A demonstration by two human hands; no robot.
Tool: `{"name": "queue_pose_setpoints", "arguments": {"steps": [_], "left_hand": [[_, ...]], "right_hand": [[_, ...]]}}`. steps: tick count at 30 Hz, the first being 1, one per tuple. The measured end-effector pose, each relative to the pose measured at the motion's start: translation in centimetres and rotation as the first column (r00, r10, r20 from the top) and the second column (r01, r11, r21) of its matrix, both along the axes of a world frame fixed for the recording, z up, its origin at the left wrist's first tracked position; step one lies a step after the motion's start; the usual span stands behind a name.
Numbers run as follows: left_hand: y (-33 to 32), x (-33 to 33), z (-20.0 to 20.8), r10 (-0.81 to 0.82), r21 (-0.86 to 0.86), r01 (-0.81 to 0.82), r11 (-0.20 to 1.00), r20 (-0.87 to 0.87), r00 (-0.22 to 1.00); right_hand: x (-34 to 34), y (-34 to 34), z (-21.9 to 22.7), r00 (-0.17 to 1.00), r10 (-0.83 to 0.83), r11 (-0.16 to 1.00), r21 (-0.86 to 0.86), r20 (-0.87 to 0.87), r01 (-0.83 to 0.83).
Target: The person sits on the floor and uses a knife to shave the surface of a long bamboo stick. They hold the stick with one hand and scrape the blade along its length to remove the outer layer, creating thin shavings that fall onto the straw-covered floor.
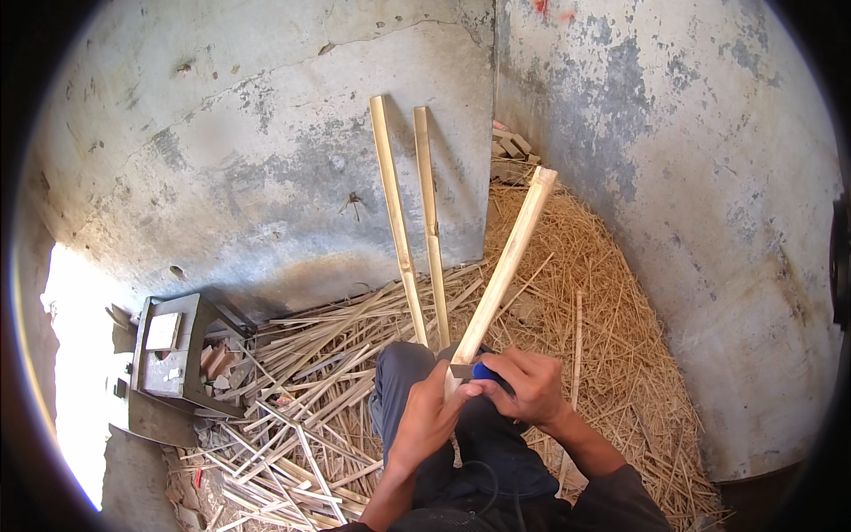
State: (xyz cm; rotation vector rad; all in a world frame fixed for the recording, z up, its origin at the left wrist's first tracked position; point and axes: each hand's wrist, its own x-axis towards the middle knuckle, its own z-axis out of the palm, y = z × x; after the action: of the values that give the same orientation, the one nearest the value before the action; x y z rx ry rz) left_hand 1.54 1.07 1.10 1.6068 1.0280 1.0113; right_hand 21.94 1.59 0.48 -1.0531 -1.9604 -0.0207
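A long split bamboo strip (510,257) slants up and away from my lap, its far end higher and to the right. My left hand (427,410) is closed round its near end, above my knees. In my right hand (529,387) is a knife (484,371) with a blue handle, mostly covered by my fingers. Its short dark blade lies across the strip close to my left thumb. The fingertips of both hands are close together there. Whether the blade is cutting in or only resting on the strip, I cannot tell.
Two bamboo strips (395,195) lean against the grey wall (292,160) ahead. Loose slats (328,346) litter the floor at left, and a heap of thin shavings (620,381) lies at right. A metal box (168,355) with broken brick pieces (217,362) stands far left.
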Motion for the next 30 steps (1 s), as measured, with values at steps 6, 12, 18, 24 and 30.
{"name": "queue_pose_setpoints", "arguments": {"steps": [6,12,18,24,30], "left_hand": [[-0.1,0.4,-0.3,0.071,0.078,-0.066,0.995,-0.062,0.996],[-0.3,0.6,-0.6,0.115,0.075,-0.107,0.991,-0.117,0.986],[-0.4,0.6,-0.6,0.124,0.035,-0.12,0.992,-0.138,0.983],[-0.4,0.6,-0.3,0.154,0.035,-0.15,0.988,-0.171,0.973],[-0.6,0.5,0.1,0.178,0.075,-0.167,0.983,-0.197,0.964]], "right_hand": [[-0.1,-0.3,0.4,0.999,-0.021,1.0,0.002,0.043,0.021],[-0.2,-0.4,0.4,0.997,-0.056,0.998,0.019,0.056,0.055],[0.0,-0.5,0.6,0.994,-0.094,0.996,0.008,0.062,0.094],[0.1,-0.2,0.6,0.994,-0.097,0.995,0.02,0.046,0.096],[0.2,-0.1,0.9,0.995,-0.097,0.995,0.019,0.031,0.096]]}}
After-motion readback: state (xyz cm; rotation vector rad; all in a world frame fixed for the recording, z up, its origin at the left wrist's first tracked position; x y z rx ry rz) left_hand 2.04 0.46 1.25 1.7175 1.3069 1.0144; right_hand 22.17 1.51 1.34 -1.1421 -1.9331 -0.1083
